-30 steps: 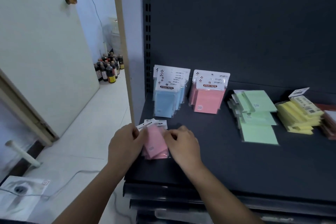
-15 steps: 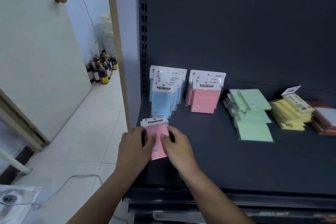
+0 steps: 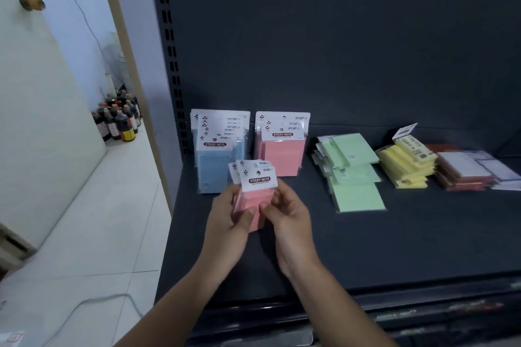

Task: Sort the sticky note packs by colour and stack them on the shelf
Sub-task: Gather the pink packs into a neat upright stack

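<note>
Head: pink packs between both grips

Glossy clear plastic sleeves on pink packs, white paper header cards, matt dark shelf, glossy floor tiles

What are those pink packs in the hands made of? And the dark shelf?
The pink sticky note packs look like paper pads with white card headers, likely in clear plastic sleeves, though the shine is faint. The shelf looks like matte dark painted metal, judging by its slotted upright.
</note>
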{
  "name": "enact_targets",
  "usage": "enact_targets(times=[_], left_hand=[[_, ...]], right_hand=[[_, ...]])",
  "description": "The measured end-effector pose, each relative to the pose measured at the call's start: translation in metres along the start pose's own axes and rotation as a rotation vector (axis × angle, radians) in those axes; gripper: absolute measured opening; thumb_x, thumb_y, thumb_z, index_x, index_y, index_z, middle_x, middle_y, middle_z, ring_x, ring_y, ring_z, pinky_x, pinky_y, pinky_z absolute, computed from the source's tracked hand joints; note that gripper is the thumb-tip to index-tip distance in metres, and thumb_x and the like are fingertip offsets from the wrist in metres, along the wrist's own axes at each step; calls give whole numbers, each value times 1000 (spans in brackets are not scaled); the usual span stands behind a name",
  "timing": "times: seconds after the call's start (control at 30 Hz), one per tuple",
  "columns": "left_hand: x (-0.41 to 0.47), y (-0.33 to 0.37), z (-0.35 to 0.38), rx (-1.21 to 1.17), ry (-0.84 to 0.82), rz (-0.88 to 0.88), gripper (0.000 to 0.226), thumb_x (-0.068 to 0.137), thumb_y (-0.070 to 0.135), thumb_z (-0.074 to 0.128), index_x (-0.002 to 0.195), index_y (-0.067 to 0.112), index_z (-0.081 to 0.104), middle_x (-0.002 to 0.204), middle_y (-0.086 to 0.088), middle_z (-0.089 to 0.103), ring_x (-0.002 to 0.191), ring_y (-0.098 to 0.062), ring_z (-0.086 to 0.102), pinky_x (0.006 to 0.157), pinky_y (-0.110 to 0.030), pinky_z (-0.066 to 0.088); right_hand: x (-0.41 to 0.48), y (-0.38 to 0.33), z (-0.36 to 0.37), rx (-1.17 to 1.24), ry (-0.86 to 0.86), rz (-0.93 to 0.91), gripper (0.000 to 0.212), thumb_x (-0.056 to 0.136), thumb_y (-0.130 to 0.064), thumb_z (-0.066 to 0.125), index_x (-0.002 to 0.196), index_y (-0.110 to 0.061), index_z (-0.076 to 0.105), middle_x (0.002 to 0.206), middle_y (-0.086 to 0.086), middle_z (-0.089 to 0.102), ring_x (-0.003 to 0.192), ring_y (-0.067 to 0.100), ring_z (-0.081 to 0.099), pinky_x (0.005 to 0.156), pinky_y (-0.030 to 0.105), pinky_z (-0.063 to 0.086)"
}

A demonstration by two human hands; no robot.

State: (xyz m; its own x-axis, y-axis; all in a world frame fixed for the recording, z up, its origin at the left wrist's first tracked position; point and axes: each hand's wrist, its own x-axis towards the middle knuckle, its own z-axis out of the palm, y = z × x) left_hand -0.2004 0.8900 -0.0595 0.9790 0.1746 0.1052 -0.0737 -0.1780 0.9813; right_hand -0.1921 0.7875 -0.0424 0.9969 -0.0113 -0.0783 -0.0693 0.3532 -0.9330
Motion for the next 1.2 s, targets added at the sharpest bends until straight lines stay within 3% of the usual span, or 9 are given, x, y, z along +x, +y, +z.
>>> enact_targets(times=[0.2, 0.4, 0.5, 0.67, 0.8, 0.87, 0.97, 1.1, 1.2], left_hand=[[16, 6, 38, -153, -121, 116, 51, 88, -13, 49, 125, 19, 37, 122, 7, 54, 114, -2, 54, 94, -11, 42], [22, -7, 57, -35, -167, 109, 68, 85, -15, 45, 131, 30, 23, 127, 16, 43, 119, 11, 42, 95, -1, 32], [30, -8, 65, 39, -187, 128, 66, 85, -15, 43, 133, 25, 22, 125, 17, 41, 115, 12, 41, 94, 1, 29], [51, -10, 77, 147, -128, 126, 61, 86, -8, 49, 139, 14, 26, 129, 1, 45, 120, -10, 44, 99, -18, 35], [63, -10, 87, 237, -18, 189, 55, 86, -1, 56, 136, 14, 37, 120, 4, 40, 118, -10, 40, 98, -14, 29], [67, -12, 89, 247, 15, 186, 54, 87, 1, 56, 136, 13, 38, 124, 0, 40, 120, -13, 40, 102, -21, 32], [73, -15, 89, 244, 41, 166, 54, 87, 0, 55, 136, 11, 38, 127, -4, 39, 122, -17, 41, 105, -36, 38], [77, -18, 94, 265, 86, 164, 54, 84, 0, 56, 133, 12, 39, 123, -3, 40, 117, -15, 40, 104, -36, 37], [76, -22, 94, 244, 106, 151, 52, 83, -4, 57, 131, 9, 41, 124, -4, 38, 117, -17, 42, 102, -40, 40]], right_hand=[[16, -6, -31, -217, 86, -165, 46, 86, 15, 51, 121, -14, 54, 125, 16, 56, 117, 22, 57, 103, 48, 43], [25, 8, -53, -363, 8, -121, 49, 89, 9, 47, 119, -30, 46, 122, -1, 60, 116, 10, 55, 97, 23, 46], [37, 9, -60, -495, -11, -145, 50, 90, 5, 48, 129, -25, 42, 130, 5, 54, 120, 11, 52, 105, 30, 41], [57, 4, -70, -618, 26, -245, 45, 89, 6, 50, 128, -17, 43, 125, 10, 55, 115, 17, 56, 103, 41, 44], [74, 0, -75, -674, 56, -286, 45, 89, 4, 51, 130, -14, 44, 122, 7, 58, 112, 15, 58, 100, 39, 46], [81, -1, -73, -693, 52, -307, 44, 90, 2, 51, 131, -12, 44, 121, 7, 57, 111, 16, 58, 99, 38, 46], [90, 0, -71, -775, 55, -367, 43, 89, 0, 53, 129, -15, 47, 113, 1, 54, 105, 14, 57, 95, 27, 46], [95, 1, -75, -904, 79, -418, 43, 91, -7, 53, 132, -16, 47, 109, -9, 45, 103, 6, 48, 89, 0, 30], [96, 5, -78, -921, 85, -378, 44, 93, -9, 52, 136, -13, 45, 115, -4, 45, 107, 7, 46, 92, 4, 31]])
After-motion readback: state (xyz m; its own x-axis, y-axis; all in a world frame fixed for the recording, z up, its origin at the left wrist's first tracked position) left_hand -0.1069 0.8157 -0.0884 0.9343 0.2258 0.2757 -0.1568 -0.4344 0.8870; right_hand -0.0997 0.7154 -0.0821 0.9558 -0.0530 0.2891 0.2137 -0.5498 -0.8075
